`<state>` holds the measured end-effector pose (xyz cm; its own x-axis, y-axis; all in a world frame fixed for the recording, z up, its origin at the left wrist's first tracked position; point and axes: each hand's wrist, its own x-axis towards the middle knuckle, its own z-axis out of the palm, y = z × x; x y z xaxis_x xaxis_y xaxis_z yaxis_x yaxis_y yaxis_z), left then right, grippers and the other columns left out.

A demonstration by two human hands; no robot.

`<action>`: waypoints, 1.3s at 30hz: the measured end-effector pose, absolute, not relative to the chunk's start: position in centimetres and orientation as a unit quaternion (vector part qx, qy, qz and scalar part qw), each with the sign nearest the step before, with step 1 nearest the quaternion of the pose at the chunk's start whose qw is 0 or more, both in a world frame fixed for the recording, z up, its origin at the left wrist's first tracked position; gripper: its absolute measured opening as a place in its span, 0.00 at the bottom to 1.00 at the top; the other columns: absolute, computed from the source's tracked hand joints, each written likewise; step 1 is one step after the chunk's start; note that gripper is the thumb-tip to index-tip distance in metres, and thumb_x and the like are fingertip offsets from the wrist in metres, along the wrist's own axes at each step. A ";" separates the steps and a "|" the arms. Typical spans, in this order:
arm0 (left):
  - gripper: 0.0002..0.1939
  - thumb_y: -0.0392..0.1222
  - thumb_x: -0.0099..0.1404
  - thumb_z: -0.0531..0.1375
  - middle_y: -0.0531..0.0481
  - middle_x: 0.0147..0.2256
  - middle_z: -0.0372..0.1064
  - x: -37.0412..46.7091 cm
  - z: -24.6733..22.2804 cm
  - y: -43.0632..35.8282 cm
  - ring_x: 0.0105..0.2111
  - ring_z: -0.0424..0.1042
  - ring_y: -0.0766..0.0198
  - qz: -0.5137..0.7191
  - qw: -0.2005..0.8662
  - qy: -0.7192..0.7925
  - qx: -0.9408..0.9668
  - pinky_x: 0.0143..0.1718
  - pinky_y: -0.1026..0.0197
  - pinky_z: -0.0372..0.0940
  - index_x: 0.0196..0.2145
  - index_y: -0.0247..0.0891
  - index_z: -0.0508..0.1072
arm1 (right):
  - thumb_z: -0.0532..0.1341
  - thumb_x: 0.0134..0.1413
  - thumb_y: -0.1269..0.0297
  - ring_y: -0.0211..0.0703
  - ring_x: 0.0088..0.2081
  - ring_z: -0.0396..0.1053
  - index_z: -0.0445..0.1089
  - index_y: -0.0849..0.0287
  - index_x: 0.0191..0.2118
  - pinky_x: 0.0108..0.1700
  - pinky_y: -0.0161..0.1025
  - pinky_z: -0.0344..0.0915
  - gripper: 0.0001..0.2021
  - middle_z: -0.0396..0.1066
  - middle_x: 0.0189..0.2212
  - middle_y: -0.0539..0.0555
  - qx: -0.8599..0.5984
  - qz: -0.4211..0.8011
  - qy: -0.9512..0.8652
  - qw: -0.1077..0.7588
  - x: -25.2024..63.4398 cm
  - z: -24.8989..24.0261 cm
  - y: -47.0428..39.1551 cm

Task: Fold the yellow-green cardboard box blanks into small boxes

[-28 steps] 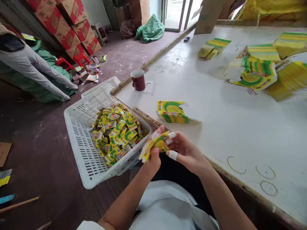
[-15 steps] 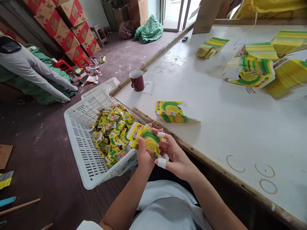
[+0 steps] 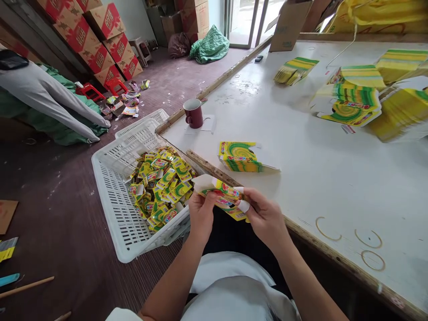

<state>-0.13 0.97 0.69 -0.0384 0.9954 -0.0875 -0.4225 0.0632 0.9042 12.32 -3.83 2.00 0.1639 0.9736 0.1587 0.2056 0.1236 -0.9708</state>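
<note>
A yellow and green printed carton is held between both hands at the table's near edge, its left end a raised white flap. My left hand pinches its left part with the thumb on top. My right hand, with white tape on its fingers, grips the right end. Left of them, a white plastic basket holds many small yellow cartons. Beyond my hands, a stack of flat cartons lies on the white table.
A maroon mug stands near the table's left edge. More carton stacks lie at the right, and rubber bands near the front edge. A person in grey trousers bends at the far left, near red stools.
The carton in my hands has turned and its white flap now stands up at the left. My right hand has shifted right and now grips the carton's right end.
</note>
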 end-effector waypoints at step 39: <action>0.35 0.33 0.52 0.62 0.45 0.46 0.68 -0.8 1.4 -0.9 0.43 0.74 0.51 0.266 0.422 0.363 0.787 0.42 0.51 0.70 0.55 0.45 0.55 | 0.65 0.58 0.62 0.55 0.65 0.60 0.55 0.48 0.67 0.61 0.53 0.65 0.33 0.58 0.67 0.62 -0.503 0.359 -0.560 0.551 12.4 2.4 -5.8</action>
